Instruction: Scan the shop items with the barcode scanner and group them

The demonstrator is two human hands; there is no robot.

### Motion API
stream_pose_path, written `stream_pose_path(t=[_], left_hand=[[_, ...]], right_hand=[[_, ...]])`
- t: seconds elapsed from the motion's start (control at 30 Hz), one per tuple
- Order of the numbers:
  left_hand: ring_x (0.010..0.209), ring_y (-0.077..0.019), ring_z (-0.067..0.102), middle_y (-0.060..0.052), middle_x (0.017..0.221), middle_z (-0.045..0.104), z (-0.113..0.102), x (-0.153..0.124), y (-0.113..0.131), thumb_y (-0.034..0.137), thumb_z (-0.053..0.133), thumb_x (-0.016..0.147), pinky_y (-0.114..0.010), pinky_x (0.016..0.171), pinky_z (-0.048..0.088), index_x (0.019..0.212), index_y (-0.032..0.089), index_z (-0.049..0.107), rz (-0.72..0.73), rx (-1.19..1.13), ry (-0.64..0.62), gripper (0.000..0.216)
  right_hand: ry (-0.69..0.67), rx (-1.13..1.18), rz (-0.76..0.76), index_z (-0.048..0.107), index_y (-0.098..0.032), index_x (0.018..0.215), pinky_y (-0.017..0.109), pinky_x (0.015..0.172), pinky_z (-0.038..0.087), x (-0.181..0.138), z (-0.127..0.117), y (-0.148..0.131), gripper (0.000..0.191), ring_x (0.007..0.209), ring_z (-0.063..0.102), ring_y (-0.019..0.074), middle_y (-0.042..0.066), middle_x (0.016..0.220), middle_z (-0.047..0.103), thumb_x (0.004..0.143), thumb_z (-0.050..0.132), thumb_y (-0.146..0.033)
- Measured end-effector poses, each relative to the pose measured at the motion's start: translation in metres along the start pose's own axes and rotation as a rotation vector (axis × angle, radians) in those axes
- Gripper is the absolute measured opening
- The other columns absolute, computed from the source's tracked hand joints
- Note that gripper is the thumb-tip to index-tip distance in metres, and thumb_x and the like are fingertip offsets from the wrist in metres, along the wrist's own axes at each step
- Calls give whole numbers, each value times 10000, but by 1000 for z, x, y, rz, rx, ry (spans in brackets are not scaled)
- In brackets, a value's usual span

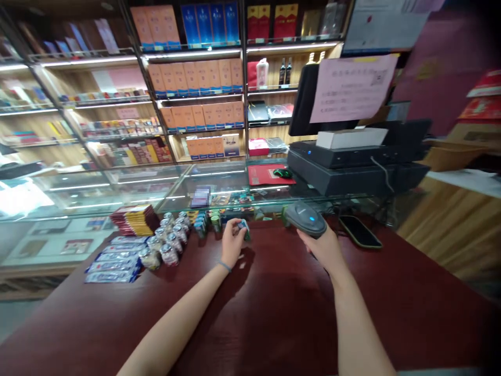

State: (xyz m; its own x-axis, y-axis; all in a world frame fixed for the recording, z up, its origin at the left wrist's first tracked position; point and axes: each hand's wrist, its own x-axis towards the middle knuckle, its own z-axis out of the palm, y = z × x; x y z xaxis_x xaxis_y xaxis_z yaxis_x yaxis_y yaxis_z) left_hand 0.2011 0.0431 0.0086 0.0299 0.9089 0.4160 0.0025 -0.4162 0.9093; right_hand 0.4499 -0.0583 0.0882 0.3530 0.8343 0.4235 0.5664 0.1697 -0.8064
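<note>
My right hand [323, 248] is wrapped round the handle of a grey barcode scanner [305, 219] with a lit blue light on top. Its head points left, towards my other hand. Between the thumb and fingers of my left hand [233, 241] is a small blue-and-green container [244, 227], held just above the counter and partly hidden by the fingers. Left of that hand stand small green tubs [215, 223] and blue tubs [200, 225]. Farther left are rows of silver-lidded jars [169, 253], blue-and-white packets [113, 266] and a stack of red-and-yellow packs [135, 220].
A phone [360, 231] lies right of the scanner on the dark red counter [266, 324]. Behind are a glass display case [219, 175], a red mat [260, 175] with a mouse [282, 173], a black cash drawer [332, 172] and a monitor [303, 104]. Stocked shelves line the wall.
</note>
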Motion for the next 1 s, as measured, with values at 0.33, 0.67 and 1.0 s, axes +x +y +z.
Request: stream_pose_path(t=[0.33,0.67,1.0], left_hand=[[1100,-237,694,-129,1336,643,-143,-26,4,457,629,912,-314,791,596,1398,241,522,-234,-169,106,543],[1064,-245,707,-125,1260,680,-152,-27,-5,474,684,881,-278,688,608,1432,245,531,-307,-312,175,616],[1101,-233,691,-124,1291,663,-150,-28,-11,420,631,913,-343,855,591,1416,235,528,-230,-169,171,546]], right_hand=[[-426,-181,-175,521,-304,1159,312,694,499,-40,78,-39,428,854,755,293,5,860,762,752,653,-326],[-682,-485,-520,546,-281,1163,268,575,396,-77,113,-58,453,697,754,268,18,839,791,726,658,-250],[-694,-466,-487,512,-297,1116,273,581,387,-71,107,-56,406,742,763,295,-3,826,782,737,637,-221]])
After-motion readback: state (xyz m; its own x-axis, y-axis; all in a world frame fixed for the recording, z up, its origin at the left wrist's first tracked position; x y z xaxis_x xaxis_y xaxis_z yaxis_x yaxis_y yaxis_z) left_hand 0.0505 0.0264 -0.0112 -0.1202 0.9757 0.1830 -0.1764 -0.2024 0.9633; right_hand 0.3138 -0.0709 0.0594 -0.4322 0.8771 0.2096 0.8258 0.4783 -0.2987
